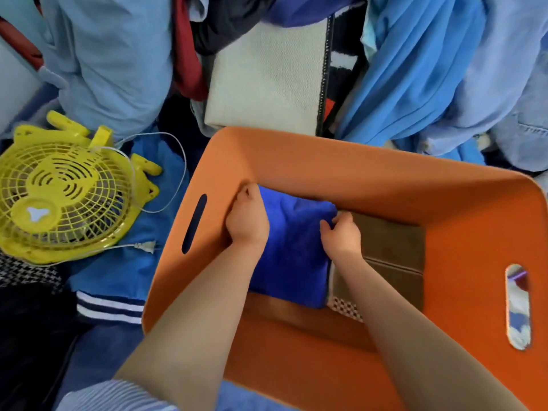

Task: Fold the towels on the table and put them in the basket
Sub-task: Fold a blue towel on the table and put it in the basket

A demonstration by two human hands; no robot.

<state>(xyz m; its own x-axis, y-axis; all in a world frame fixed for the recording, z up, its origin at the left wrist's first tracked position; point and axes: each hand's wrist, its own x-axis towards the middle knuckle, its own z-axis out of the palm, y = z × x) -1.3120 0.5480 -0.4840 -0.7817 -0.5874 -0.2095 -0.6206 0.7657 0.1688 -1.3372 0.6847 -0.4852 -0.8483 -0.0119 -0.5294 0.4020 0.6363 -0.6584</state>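
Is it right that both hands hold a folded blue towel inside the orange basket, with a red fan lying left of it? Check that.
Not quite: the head view shows the fan is yellow. Otherwise correct: left hand and right hand hold the folded blue towel inside the orange basket.
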